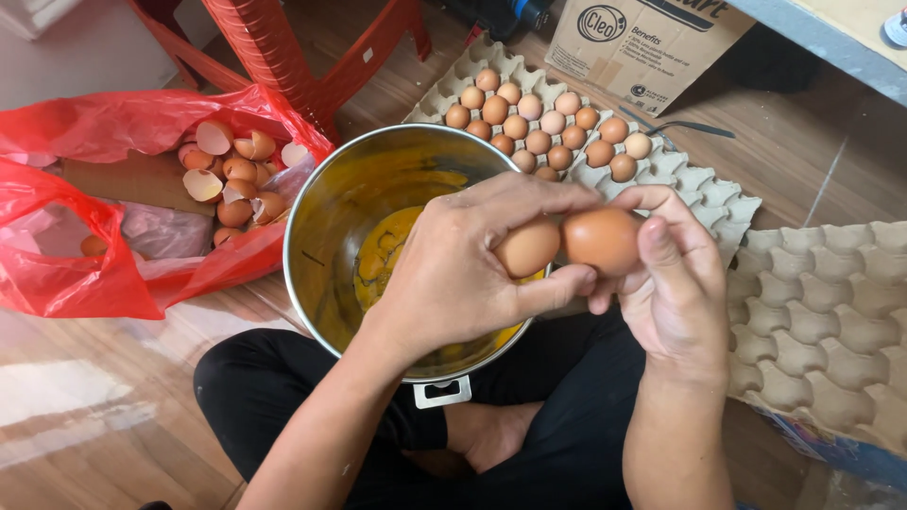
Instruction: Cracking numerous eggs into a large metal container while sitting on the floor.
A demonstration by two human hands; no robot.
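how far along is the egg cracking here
Done: many yolks already pool in the steel pot, and broken shells fill the red bag. In hand: the left hand and right hand each hold a brown egg, one pressed against the other over the pot. Left: about twenty whole eggs sit in the tray.

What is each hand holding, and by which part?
Left hand: a brown egg, gripped around its sides. Right hand: another brown egg, held likewise.
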